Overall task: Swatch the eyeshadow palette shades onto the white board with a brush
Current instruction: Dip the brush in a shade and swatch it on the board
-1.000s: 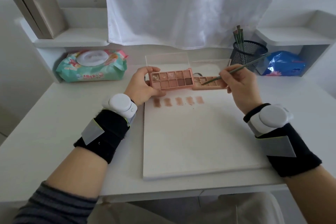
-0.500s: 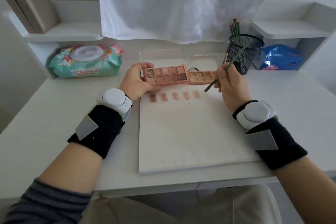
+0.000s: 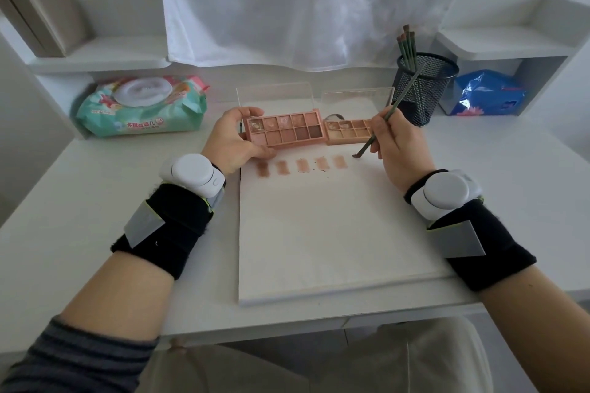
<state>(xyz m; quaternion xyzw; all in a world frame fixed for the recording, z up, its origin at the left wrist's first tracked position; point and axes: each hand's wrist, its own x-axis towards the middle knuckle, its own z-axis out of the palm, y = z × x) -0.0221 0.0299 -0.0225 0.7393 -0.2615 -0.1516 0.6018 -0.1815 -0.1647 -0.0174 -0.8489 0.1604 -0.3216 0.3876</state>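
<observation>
The brush point(image 3: 388, 118), pinched in the right hand point(image 3: 400, 150), has come down off the second, paler palette point(image 3: 349, 132), where its tip worked a second ago, and now meets the white board point(image 3: 319, 233) just right of a row of five brown-to-pink swatches point(image 3: 301, 166) along the board's far edge. That likely puts a sixth swatch in hand, with most shades not yet laid down. The left hand point(image 3: 236, 140) grips the pink eyeshadow palette point(image 3: 285, 131) by its left end, holding it above the board's far left corner, much as it did a moment earlier; its clear lid stands open behind it. The right hand covers the paler palette's right end, so its pan count cannot be read, and whether the bristles carry colour is too small to tell. A small shiny object between the two palettes is unclear. On the surface behind sit a wipes pack point(image 3: 142, 105) and a mesh cup point(image 3: 424, 86) of spare brushes.
</observation>
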